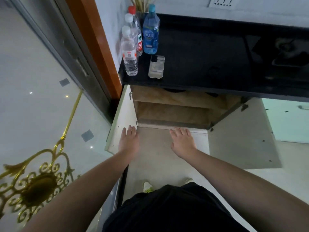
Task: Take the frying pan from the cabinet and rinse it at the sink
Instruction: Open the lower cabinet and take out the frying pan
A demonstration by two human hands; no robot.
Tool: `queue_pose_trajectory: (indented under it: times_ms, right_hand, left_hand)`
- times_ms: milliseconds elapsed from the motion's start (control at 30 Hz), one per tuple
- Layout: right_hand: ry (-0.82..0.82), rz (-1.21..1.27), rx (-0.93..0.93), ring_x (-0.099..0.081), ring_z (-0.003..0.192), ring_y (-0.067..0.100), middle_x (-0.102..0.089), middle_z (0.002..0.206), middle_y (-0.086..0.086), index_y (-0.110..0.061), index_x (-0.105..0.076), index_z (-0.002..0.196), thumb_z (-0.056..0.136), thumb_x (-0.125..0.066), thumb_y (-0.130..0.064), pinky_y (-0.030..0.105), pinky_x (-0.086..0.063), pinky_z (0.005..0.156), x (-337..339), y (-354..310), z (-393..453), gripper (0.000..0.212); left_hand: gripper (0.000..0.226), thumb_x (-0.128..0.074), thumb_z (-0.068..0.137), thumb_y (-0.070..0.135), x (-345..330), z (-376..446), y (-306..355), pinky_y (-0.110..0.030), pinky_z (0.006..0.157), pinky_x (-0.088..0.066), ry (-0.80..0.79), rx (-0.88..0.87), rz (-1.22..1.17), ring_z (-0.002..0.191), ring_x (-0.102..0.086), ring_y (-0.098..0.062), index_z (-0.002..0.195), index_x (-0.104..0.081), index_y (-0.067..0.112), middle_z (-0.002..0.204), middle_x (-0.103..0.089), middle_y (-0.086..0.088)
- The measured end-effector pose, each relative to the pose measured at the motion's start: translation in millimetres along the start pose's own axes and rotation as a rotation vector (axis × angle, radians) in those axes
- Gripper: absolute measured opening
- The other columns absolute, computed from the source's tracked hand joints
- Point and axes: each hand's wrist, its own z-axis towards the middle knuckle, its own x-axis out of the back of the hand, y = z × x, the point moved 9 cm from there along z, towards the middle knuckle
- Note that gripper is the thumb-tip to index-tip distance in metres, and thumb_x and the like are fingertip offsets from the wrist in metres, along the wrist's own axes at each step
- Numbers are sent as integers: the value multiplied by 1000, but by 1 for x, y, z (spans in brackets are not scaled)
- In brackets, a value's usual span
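1. We stood at the cabinet (173, 108) under the black counter (200, 56), both doors swung wide.
2. Our left hand (129, 140) and right hand (182, 141) reached down, fingers spread flat, holding nothing.
3. We could not see the frying pan; only dark rounded edges showed under the counter lip, too hidden to name.
4. We judged a pan would be rigid and fairly heavy, tipping away from its handle.
5. We reckoned the handle the best grip, a second hand steadying the rim.
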Motion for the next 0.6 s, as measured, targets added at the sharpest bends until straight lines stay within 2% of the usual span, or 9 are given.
queue_pose_trajectory:
  times_ms: [167,367,600]
  right_hand:
    - [-11,89,-131,-11,147,28,-15,160,8,-14,-16,153,97,-35,-30,42,-8,119,-6,61,-18,61]
    - [42,140,-247,-10,147,28,-15,160,9,-14,-15,153,97,-38,-32,42,-8,120,-7,132,-29,63]
    - [7,159,-282,-7,148,26,-9,162,8,-16,-10,154,99,-33,-36,41,-7,121,-21,203,-21,63]
  left_hand:
    - [62,-28,99,35,43,29,55,-46,120,-7,73,-162,-19,148,-8,-30,153,-18,6,160,-16,-14]
    - [63,-19,102,39,96,48,132,-48,121,-2,204,-373,112,149,1,-33,153,-12,3,161,-6,-16]
    - [63,-21,102,43,132,83,188,-47,121,-4,162,-351,80,149,-1,-30,154,-15,8,162,-9,-13]
